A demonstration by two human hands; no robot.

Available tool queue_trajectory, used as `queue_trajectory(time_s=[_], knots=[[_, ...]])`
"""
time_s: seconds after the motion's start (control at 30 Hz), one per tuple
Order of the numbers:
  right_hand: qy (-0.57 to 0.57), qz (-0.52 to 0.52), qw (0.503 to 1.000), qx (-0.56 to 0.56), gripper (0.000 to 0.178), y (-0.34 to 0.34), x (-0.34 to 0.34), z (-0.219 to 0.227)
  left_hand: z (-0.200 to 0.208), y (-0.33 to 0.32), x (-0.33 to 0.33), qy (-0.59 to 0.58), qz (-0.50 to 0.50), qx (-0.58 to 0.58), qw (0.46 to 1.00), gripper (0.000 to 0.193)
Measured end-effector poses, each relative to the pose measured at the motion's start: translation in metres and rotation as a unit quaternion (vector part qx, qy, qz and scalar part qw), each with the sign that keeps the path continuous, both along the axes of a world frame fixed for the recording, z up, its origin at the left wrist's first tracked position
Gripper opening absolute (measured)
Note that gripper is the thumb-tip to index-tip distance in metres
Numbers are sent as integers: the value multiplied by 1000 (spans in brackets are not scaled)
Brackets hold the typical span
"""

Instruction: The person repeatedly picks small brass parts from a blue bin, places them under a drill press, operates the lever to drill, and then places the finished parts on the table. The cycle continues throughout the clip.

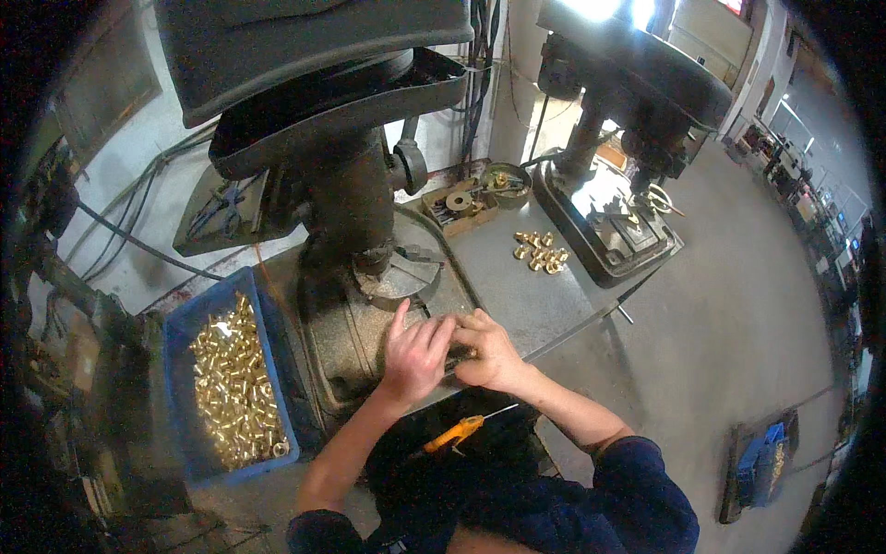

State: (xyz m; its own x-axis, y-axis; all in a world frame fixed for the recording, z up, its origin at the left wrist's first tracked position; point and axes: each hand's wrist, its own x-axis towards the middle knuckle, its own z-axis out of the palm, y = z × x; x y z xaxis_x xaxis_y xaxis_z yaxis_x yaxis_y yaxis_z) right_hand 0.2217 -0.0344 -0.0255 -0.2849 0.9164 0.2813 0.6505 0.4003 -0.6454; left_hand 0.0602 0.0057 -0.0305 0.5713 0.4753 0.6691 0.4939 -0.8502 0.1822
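My left hand (417,355) and my right hand (489,349) meet over the front edge of the drill press base. One left finger points up toward the round chuck (401,277), while the others bend in against the right hand. The right fingers are curled closed, with a small brownish-gold bit at the palm; what the hands hold is mostly hidden. Below them, an orange air blow gun (457,434) with a thin metal nozzle lies against dark cloth. To the left is a blue bin (288,406) holding many brass fittings (235,388).
The drill press column and head (341,175) rise ahead. On the grey table (503,249) sit loose brass fittings (543,251), a wooden parts box (459,205) and a round pan (506,185). A second drill press (609,212) stands right; another blue bin (761,464) is on the floor.
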Motion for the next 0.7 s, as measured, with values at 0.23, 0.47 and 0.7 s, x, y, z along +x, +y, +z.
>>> queue_trajectory(time_s=[0.23,0.47,0.7], knots=[[140,78,986,39,42,9,2,-9,11,-3,-5,70,-15,19,997,41],[97,-182,971,-121,44,83,164,-125,32,-15,-108,73,45,-29,996,33],[1,-257,964,-69,35,137,213,-177,25,-33,-299,59,437,-259,859,36]])
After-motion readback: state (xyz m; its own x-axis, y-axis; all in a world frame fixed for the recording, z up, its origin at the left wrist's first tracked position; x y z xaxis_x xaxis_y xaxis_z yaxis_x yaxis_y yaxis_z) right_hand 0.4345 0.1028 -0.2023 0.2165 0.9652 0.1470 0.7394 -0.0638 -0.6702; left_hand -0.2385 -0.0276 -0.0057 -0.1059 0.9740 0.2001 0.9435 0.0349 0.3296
